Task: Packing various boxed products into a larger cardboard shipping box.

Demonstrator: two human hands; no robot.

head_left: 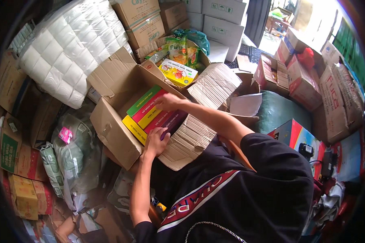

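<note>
Between the two hands sits an open cardboard box [113, 129], flaps spread wide, with a row of flat coloured packets [152, 111] standing on edge inside it: green, red, yellow and purple spines side by side. The left hand [156, 139] rests on the near end of that row, fingers curled down over the purple and yellow packets, pressing or gripping them; whether it has truly closed round one I cannot tell. The right hand [167, 102] reaches in from the far side, fingers bent over the top of the red and green packets, touching them rather than lifting anything clear.

By the look of it, the step in hand is handling the packets in the box, either squaring the row or picking one out. A next move would call for both hands to pinch the same bundle from its two ends and keep it level, since the packets are tight together and the soft flaps could catch an edge.

Beyond the right hand lies a yellow carton [177, 72] in a second box. Left of the left hand is a big pack of white rolls [69, 48].
</note>
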